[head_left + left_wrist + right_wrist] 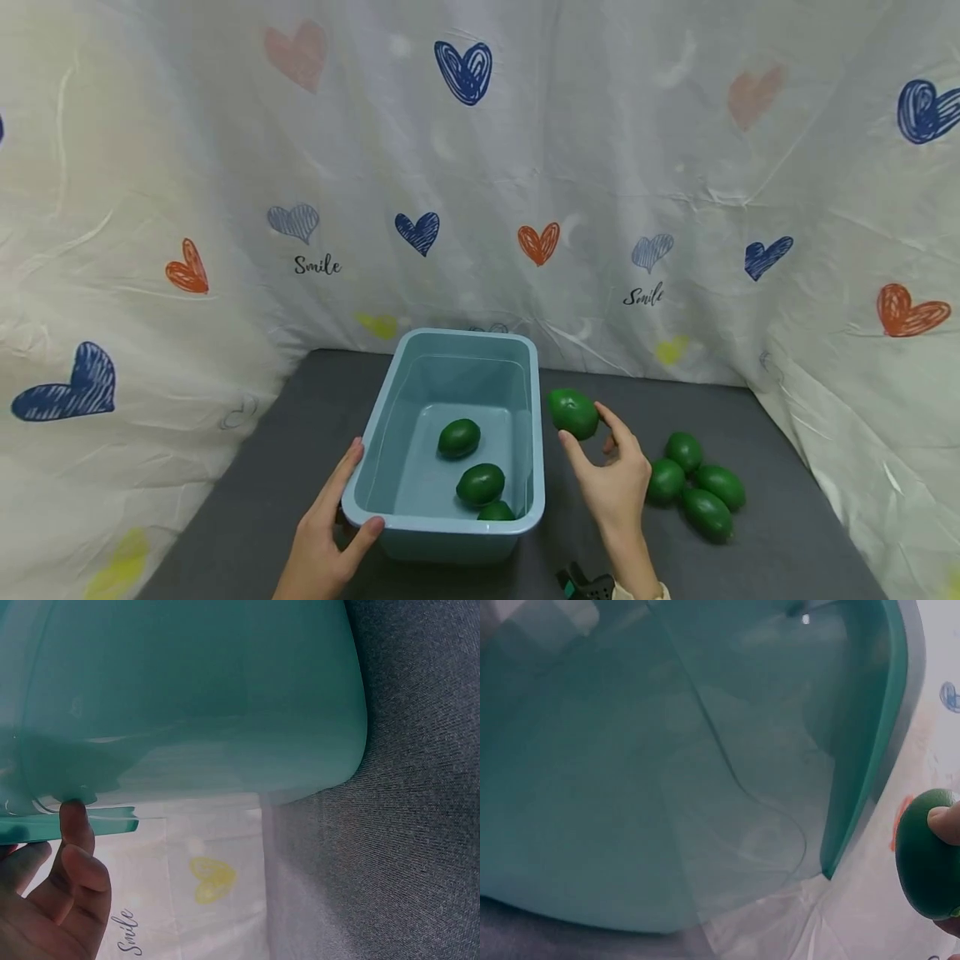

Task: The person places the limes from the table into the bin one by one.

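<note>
Blue plastic tub point(534, 392) stands on the grey tabletop point(247, 500), roughly centred, long axis running away from the person.

Contents of tub: three green fruits, all in the near half. One point(459, 438) lies alone toward the middle of the floor; a second point(481, 484) sits nearer the person; a third point(496, 511) is just beside the second, against the near wall and partly hidden by the rim.

Left hand point(324, 533): grips the tub at its near left corner, thumb hooked over the rim, fingers along the outer left wall. The left wrist view shows fingertips point(73, 819) touching the underside of the rim lip.

Right hand point(615, 479): pinches a fourth green fruit point(573, 412) between thumb and fingertips, held in the air just outside the tub's right wall, above rim level. The right wrist view shows the same fruit with a finger point(946, 822) on it, beside the tub's rim.

Outside the tub: a cluster of four more green fruits point(693, 485) lies on the tabletop right of the right hand, touching one another.

Backdrop: white sheet with heart prints point(465, 71) on three sides.
</note>
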### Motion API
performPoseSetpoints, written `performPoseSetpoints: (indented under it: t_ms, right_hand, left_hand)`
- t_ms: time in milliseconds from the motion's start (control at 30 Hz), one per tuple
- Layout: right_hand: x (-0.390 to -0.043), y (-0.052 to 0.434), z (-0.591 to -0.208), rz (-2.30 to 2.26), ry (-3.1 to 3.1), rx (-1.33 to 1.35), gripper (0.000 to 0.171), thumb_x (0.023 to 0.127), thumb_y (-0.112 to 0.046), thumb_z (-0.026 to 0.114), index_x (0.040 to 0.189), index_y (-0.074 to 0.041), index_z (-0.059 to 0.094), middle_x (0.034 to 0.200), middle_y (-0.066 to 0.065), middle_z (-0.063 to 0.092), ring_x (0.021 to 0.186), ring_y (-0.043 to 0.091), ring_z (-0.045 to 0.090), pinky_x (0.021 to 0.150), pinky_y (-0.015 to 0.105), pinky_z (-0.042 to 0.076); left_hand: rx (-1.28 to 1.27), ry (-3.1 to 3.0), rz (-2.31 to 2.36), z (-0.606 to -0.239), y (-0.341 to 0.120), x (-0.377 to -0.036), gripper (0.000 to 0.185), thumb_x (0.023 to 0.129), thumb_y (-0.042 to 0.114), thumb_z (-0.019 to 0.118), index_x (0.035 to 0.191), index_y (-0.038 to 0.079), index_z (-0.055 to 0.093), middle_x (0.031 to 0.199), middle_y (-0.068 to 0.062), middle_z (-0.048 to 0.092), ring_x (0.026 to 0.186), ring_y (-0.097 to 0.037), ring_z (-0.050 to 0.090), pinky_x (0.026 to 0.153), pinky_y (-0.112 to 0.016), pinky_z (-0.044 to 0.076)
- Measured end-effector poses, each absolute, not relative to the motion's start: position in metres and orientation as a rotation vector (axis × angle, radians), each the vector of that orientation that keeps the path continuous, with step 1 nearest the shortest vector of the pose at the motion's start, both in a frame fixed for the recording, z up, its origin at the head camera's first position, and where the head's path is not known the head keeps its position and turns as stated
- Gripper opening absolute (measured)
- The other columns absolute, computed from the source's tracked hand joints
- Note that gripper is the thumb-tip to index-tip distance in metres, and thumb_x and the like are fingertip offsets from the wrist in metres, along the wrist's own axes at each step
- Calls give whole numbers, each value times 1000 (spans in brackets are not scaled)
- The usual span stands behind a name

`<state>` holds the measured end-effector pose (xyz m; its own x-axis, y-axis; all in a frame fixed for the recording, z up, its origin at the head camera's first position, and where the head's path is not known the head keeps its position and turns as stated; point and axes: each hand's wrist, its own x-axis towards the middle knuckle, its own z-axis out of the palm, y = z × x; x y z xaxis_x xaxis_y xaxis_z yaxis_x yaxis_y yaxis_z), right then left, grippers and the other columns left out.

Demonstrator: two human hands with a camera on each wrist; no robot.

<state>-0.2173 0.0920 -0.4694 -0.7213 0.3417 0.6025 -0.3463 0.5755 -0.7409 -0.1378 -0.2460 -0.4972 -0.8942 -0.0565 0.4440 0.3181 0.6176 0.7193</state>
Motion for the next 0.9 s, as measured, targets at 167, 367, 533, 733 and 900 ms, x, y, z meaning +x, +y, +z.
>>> performPoseSetpoints:
  t_ms: [167,367,533,733,900]
  right_hand:
    - [-213,88,-472,1199,-2083,-14,58,78,-18,96,131,-7,75,75,-2,46,57,8,32,54,27,32]
    - [-216,80,-468,1243,-2088,35,58,79,-21,95,132,-9,75,76,-3,48,59,13,35,55,28,33]
    - [-218,75,-464,1251,-2072,68,56,80,-21,95,132,-10,75,76,-3,49,62,11,37,57,28,35]
    - [-220,69,-460,1267,-2059,120,55,81,-22,94,131,-10,75,78,1,51,61,10,38,54,26,35]
    - [-219,62,-456,1330,-2107,128,56,80,-23,94,131,-10,75,78,0,51,64,11,38,55,27,33]
  left_hand:
    - [-192,-2421,-1226,-501,-243,-137,88,96,20,78,169,28,30,171,-8,35,124,8,44,63,-28,51]
    - [-166,-2410,-1187,-504,-245,-136,90,94,19,81,169,26,31,171,-9,36,127,9,42,64,-27,52]
    - [-164,-2423,-1192,-503,-247,-138,92,94,17,81,170,28,29,172,-6,34,128,8,42,68,-28,54]
    - [-173,-2433,-1202,-500,-246,-140,90,96,19,79,170,25,28,173,-3,32,114,-9,51,66,-27,51]
    - [-176,-2434,-1192,-499,-243,-140,90,96,19,80,170,22,29,172,-5,33,112,-17,53,64,-28,50]
